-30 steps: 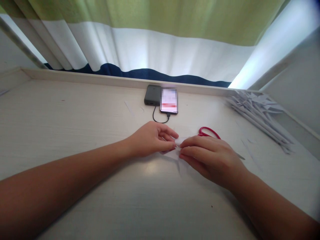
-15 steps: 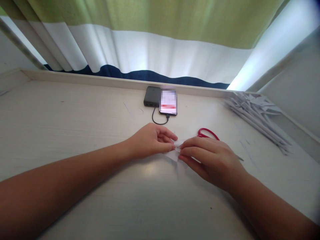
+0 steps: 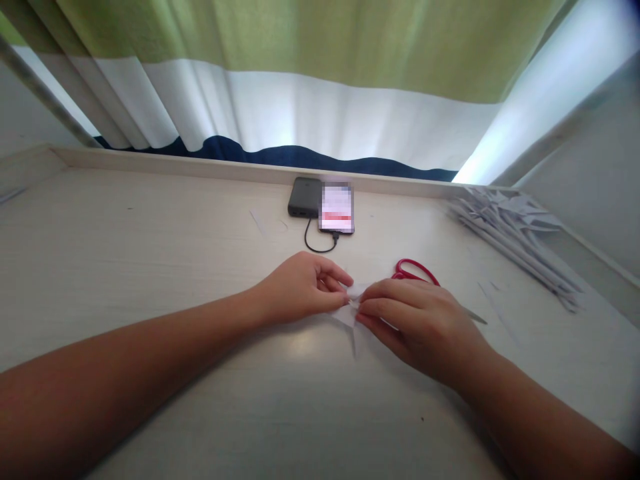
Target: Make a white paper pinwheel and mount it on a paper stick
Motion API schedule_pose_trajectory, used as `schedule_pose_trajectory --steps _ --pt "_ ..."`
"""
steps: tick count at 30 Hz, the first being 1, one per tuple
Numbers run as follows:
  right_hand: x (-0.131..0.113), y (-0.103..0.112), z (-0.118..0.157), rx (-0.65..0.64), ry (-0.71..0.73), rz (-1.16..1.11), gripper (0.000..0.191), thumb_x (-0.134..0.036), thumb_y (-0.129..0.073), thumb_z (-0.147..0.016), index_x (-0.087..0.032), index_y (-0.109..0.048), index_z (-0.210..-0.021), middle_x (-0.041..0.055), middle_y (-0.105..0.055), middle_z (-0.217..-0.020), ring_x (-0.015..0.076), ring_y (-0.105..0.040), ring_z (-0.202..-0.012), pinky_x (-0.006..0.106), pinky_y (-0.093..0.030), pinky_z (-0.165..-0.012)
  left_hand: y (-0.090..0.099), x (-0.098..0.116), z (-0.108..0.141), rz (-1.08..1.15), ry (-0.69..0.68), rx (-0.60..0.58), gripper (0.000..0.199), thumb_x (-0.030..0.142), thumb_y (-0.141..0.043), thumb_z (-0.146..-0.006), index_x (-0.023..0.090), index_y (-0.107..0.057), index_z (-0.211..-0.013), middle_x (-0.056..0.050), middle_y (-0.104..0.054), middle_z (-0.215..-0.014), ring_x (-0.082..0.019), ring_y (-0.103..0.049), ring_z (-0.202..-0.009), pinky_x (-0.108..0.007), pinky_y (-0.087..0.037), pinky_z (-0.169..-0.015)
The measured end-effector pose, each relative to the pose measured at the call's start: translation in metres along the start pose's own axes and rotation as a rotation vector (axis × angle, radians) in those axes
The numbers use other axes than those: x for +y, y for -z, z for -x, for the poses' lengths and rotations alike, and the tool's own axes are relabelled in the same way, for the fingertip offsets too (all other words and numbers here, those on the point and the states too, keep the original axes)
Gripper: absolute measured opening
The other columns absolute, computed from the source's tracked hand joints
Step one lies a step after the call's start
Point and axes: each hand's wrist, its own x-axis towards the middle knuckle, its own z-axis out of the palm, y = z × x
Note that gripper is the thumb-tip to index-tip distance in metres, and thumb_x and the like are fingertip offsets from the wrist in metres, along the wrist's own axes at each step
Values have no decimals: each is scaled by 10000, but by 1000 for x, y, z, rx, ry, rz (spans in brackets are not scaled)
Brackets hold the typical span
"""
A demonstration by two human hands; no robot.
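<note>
1. At the frame's center, our left hand (image 3: 306,285) and right hand (image 3: 425,319) pinch the white paper (image 3: 346,313), each grip nearly closed.
2. If we pull unevenly, it may tear.

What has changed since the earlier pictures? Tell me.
The view tilted slightly up, so things sit a little lower in it. Nothing was let go: left hand and right hand still hold the white paper; the scissors, phone and power bank stayed put.
</note>
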Motion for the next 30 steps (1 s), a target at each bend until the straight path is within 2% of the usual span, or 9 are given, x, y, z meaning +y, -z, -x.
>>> schedule_pose_trajectory --steps 8,18,23,30 --pt "-3 0 -1 -7 -19 11 159 -204 -528 -882 -167 -681 -861 60 -668 -861 165 -611 -773 294 -470 -694 2 1 1 -30 38 24 302 294 -678 -698 151 -703 -963 -53 -736 -790 -172 -685 -719 -257 -523 -664" --pt "-7 -6 -2 -5 -20 3 177 -212 -507 -895 -173 -664 -824 46 -654 -810 159 -562 -689 304 -412 -626 1 3 4 -112 67 27 252 282 -652 -685 180 -725 -904 -28 -731 -760 -162 -664 -662 -236 -486 -593" --pt "-8 -6 -2 -15 -27 -4 174 -211 -504 -897 -176 -659 -827 41 -646 -796 156 -549 -669 301 -401 -610 0 3 3 -80 50 -13 232 253 -624 -700 166 -716 -895 -41 -731 -779 -167 -668 -694 -238 -490 -610" --pt "-6 -7 -3 23 -15 25 175 -198 -511 -890 -174 -673 -830 52 -655 -811 155 -573 -692 294 -427 -635 1 5 2 -88 -10 19 225 292 -629 -729 170 -728 -889 -42 -734 -771 -167 -667 -698 -238 -497 -622"
